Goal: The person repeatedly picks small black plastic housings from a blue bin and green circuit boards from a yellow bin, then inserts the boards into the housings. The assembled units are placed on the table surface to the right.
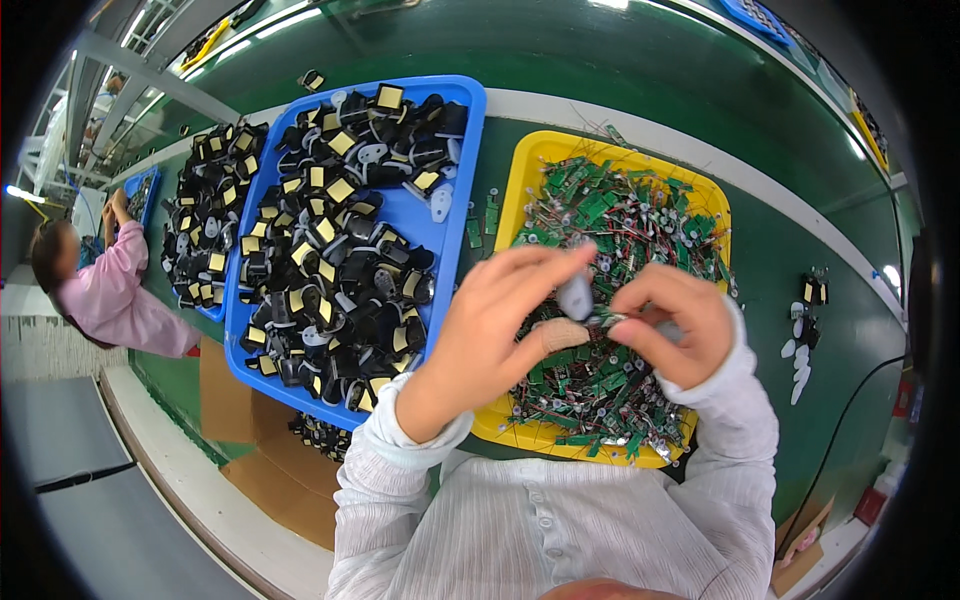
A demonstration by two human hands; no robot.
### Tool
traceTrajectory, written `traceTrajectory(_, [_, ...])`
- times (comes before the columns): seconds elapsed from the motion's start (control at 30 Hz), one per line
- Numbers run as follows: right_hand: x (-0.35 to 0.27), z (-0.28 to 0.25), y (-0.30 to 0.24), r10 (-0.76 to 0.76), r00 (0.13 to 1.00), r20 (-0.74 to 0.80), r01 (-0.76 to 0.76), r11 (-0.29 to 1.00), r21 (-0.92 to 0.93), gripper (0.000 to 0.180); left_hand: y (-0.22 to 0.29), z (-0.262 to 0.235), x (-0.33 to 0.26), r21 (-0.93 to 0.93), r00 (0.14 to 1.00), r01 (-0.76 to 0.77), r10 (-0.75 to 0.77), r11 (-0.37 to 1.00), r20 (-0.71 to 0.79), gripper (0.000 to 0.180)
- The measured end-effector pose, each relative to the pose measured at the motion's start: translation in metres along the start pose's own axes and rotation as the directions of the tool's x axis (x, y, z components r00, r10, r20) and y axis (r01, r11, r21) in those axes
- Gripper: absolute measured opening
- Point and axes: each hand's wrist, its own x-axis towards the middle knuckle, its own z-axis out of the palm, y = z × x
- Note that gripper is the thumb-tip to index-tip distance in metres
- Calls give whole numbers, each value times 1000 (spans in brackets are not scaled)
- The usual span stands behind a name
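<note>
Casing (575, 297) of pale grey plastic sits above the yellow tray (516, 195), between the person's two hands. The left hand (490, 325) reaches in with its grip closed on that casing, the thumb below and the fingers above; a tan wrap (562, 335) goes round the thumb. The right hand (678, 318) has its thumb and forefinger pinched together on a small part (606, 319) right beside the casing, too blurred to name; its other fingers are curled in.

Under both hands, the yellow tray is heaped with narrow green circuit boards (600, 205), tangled with thin wires. Two more boards (490, 216) lie on the green tabletop (765, 250), in the gap between the yellow tray and a large blue tray (408, 215) to the left. The blue tray holds a thick pile of black parts (300, 255), many with cream square pads, mixed with grey plastic pieces. Another heap of such parts stands farther left.

To the right of the yellow tray, a few black pieces (815, 292) and a row of white pieces (799, 370) lie near a black cable (850, 405). At the far left, a co-worker in pink (125, 290) sits at the tabletop.
</note>
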Motion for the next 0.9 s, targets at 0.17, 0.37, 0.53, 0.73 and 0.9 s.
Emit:
traceTrajectory(0.17, [31, -54, 16, -75, 949, -305, -37, 937, -347, 10, -38, -41, -5, 734, 946, 236, 24, 637, -324, 30])
traceTrajectory(0.37, [118, -114, 140, 102, 909, -405, -348, 719, -602, 11, -59, -73, -33, 707, 727, 685, -223, 177, -649, 23])
traceTrajectory(0.53, [148, -110, 188, 519, 768, -375, -639, 582, -503, 17, -74, -77, -33, 700, 707, 697, -308, 154, -636, 24])
traceTrajectory(0.73, [130, -97, 146, 477, 766, -431, -642, 535, -549, 28, -75, -76, -29, 726, 731, 674, -258, 133, -632, 24])
traceTrajectory(0.9, [70, -106, 77, 292, 936, -197, -352, 750, -560, 24, -60, -72, -19, 687, 736, 669, -123, 285, -666, 19])
